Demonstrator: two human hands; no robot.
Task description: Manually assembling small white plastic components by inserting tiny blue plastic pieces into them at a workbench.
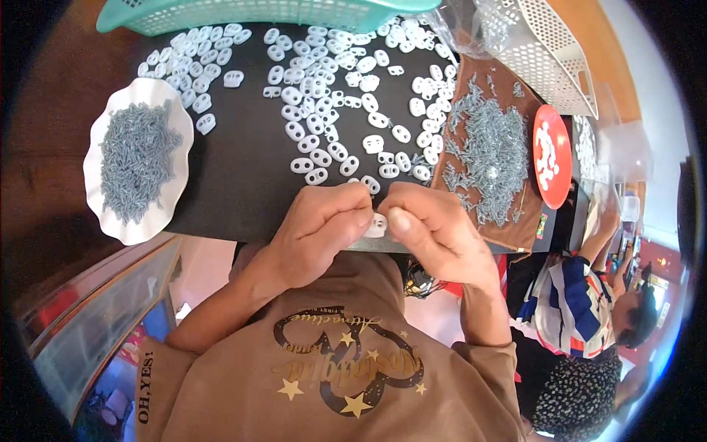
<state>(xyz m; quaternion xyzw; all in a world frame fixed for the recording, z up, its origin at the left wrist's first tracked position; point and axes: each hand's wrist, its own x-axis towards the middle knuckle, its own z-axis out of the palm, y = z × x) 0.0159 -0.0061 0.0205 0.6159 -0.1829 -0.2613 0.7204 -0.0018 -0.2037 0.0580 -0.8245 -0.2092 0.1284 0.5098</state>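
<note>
Close in front of my body, at the table's near edge, my left hand (324, 225) and my right hand (442, 228) meet with fingers curled in. Between their thumbs and fingertips they pinch a small white oval plastic piece (377, 226) with two holes, like a cord lock. My fingers partly cover it. Just beyond my knuckles lie many more white two-holed ovals (318, 157), loose on the black tabletop. To the right of my right hand, a heap of small grey pieces that look like metal springs (495, 155) rests on a brown cloth (508, 234).
A white scalloped dish (184, 140) full of similar grey pieces stands at the left. Along the far edge is a green basket (258, 16). Right of the cloth are a red plate (554, 193) with small white bits and a white perforated basket (545, 55). Another person (574, 302) sits farther right.
</note>
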